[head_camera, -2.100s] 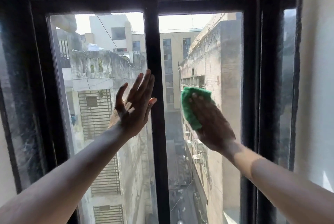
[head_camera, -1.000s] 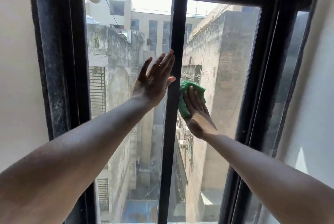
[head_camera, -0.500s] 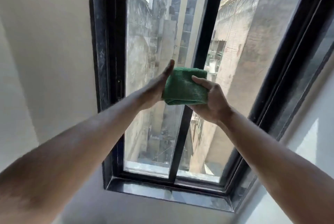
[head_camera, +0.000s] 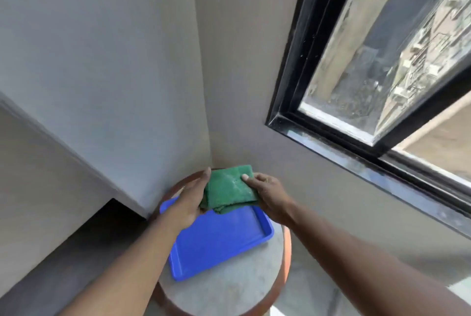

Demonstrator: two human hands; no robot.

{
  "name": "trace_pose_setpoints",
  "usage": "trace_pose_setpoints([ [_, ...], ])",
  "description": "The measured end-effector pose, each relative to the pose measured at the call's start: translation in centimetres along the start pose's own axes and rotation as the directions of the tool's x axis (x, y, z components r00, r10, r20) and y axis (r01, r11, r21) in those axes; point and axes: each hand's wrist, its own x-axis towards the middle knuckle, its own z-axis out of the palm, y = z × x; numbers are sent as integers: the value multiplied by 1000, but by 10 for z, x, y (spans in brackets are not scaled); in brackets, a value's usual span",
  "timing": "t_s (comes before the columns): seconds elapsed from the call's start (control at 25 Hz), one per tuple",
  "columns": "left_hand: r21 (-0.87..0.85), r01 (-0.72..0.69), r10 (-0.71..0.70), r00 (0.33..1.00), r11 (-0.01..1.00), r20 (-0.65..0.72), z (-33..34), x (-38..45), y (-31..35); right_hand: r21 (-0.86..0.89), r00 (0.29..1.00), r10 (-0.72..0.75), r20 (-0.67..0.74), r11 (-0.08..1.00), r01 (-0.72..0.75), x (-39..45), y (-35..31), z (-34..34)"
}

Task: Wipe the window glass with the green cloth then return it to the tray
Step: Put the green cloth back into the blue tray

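Note:
The folded green cloth (head_camera: 229, 190) is held between both hands, just above the far end of the blue tray (head_camera: 221, 241). My left hand (head_camera: 190, 203) presses against the cloth's left side with the fingers straight. My right hand (head_camera: 267, 194) pinches its right edge, thumb on top. The tray lies on a small round stool and has nothing lying in it. The window glass (head_camera: 362, 60) is up at the right, away from both hands.
The round stool (head_camera: 229, 287) with a pale top and brown rim stands in the corner of grey walls (head_camera: 127, 60). The black window frame and sill (head_camera: 356, 155) run along the right. A dark gap (head_camera: 107, 216) opens low on the left wall.
Both hands left the window with the cloth and came down to the left, over the blue tray. My view swung from the glass down to the stool in the corner.

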Motion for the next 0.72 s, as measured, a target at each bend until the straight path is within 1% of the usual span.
trace_pose_setpoints([
  [0.08,-90,82,-88,994,993,-68,-41,35,-72,-60,996,94,-7,994,-95,50,72,0],
  [0.12,-131,99,-113,987,987,-110,-56,54,-101,-116,992,124,-27,985,-126,75,102,-3],
  [0.2,-176,87,-124,968,981,-217,-78,100,-156,-231,987,128,-94,962,-147,127,163,-10],
  [0.24,-151,60,-102,953,987,-285,-83,120,-175,-287,985,98,-145,948,-136,149,187,-15],
  [0.32,-12,29,-31,914,1000,-404,-89,157,-206,-434,974,-27,-224,898,-75,185,230,-24],
  [0.4,185,16,74,881,983,-467,-95,190,-235,-589,952,-178,-249,808,-3,211,266,-29],
  [0.52,386,7,192,860,922,-472,-101,216,-261,-728,901,-346,-260,684,52,227,305,-34],
  [0.6,480,17,249,839,877,-484,-105,228,-270,-817,878,-432,-206,569,88,233,324,-35],
  [0.68,545,31,298,811,838,-503,-107,227,-275,-885,864,-476,-166,458,82,234,336,-35],
  [0.72,587,44,323,801,809,-504,-107,226,-278,-903,866,-473,-164,426,61,234,337,-35],
])
